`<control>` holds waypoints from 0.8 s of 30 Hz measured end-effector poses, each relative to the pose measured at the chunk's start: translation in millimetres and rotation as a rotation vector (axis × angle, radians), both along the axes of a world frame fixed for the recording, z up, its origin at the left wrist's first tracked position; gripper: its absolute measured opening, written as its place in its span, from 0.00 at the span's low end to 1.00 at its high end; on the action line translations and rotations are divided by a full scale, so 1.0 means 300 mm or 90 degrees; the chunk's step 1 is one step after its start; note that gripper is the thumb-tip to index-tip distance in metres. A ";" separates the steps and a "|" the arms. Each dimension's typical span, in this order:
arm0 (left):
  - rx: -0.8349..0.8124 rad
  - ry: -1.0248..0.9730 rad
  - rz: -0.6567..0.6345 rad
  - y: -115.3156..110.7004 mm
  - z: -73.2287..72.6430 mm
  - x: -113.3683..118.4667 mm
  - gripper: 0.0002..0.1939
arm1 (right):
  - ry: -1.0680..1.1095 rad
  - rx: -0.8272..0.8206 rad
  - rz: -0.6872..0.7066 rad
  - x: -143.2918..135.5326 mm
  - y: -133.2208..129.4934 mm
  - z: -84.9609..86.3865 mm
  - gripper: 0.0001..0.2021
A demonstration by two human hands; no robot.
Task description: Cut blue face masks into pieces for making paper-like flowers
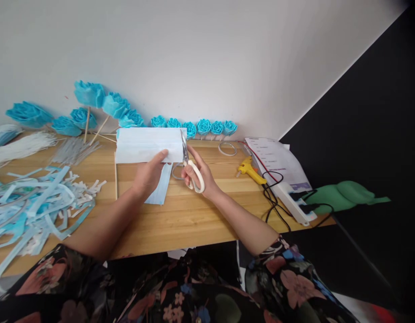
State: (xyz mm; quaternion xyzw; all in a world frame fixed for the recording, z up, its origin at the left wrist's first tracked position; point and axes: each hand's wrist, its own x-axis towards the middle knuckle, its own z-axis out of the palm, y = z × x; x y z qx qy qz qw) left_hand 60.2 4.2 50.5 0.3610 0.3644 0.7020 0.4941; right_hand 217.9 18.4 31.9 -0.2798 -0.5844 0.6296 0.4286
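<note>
A pale blue pleated mask sheet [146, 143] is held up over the table, its long side running left to right. My left hand [149, 177] grips its lower edge, thumb on the front and the other fingers hidden behind. My right hand [202, 172] is closed round the white-handled scissors [196, 177]. Their metal blades point up along the sheet's right edge. Beneath my hands lies another light blue piece [163, 186] on the wood, partly covered by my left hand. A thin wooden stick [116, 179] is left of it.
Blue flowers [116, 105] line the wall at the back. Cut strips [42, 206] are heaped on the left, near white strands [25, 147]. On the right are a yellow glue gun [250, 170], printed paper [281, 161], a power strip [293, 204], black cables and a green object [345, 196].
</note>
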 end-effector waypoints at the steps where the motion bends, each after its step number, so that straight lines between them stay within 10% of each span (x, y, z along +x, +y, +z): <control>1: -0.002 -0.007 0.009 0.000 0.000 0.002 0.17 | 0.001 0.003 -0.001 0.001 0.001 0.000 0.45; 24: -0.024 0.105 -0.024 -0.014 -0.072 0.025 0.17 | -0.029 0.031 -0.061 0.014 0.016 0.000 0.45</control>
